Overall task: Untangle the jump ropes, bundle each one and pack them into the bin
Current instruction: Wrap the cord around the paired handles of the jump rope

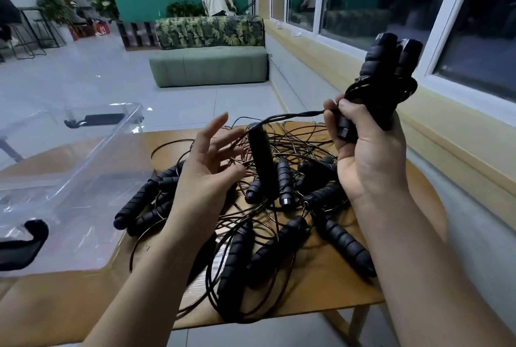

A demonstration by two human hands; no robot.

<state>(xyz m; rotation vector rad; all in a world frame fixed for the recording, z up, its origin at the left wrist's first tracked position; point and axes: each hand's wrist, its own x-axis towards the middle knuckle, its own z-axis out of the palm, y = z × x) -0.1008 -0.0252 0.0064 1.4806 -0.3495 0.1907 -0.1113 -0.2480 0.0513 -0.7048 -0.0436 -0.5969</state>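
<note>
Head view: a bundled rope [386,78] is clamped in the right hand [368,151], raised near the table's [335,290] right edge. The left hand [206,170] is held with fingers spread, gripping nothing, over the tangled ropes [282,181] mid-table. The clear bin [111,148] is set at the left edge; open floor [83,81] is seen beyond.

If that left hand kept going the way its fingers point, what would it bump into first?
Probably the black handle dangling from a cord, just beyond the left hand's spread fingers. Depth is unclear, so the hand might slip past it into the rope tangle on the table.
</note>
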